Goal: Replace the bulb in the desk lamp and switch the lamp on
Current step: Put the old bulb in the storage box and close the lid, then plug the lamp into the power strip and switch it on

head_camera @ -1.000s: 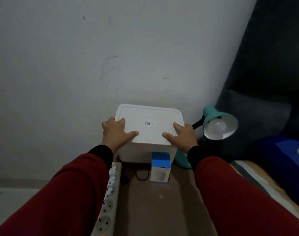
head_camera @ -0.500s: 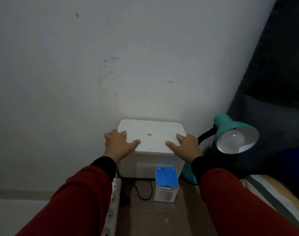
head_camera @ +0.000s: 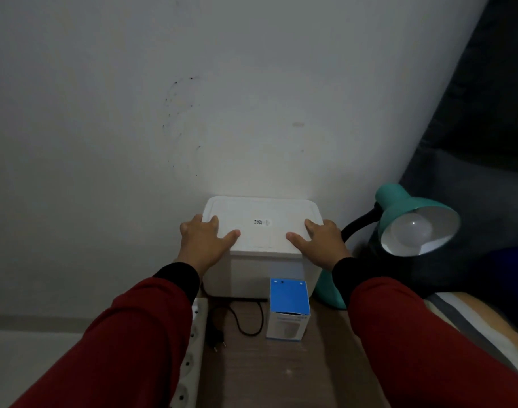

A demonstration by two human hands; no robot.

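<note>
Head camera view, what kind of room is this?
Probably a bedroom corner: a teal desk lamp beside striped bedding, and a power strip along a low table by the wall.

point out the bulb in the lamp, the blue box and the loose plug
bulb [head_camera: 411, 229], head view, on its rounded white front
blue box [head_camera: 288, 297], head view, on its blue top face
loose plug [head_camera: 216, 340], head view, on its black body

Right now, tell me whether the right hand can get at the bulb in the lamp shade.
Probably yes. The right hand rests flat on the white box, holding nothing, and the bulb sits just to its right in the teal shade, whose open mouth faces the person. Nothing lies between them.
</note>
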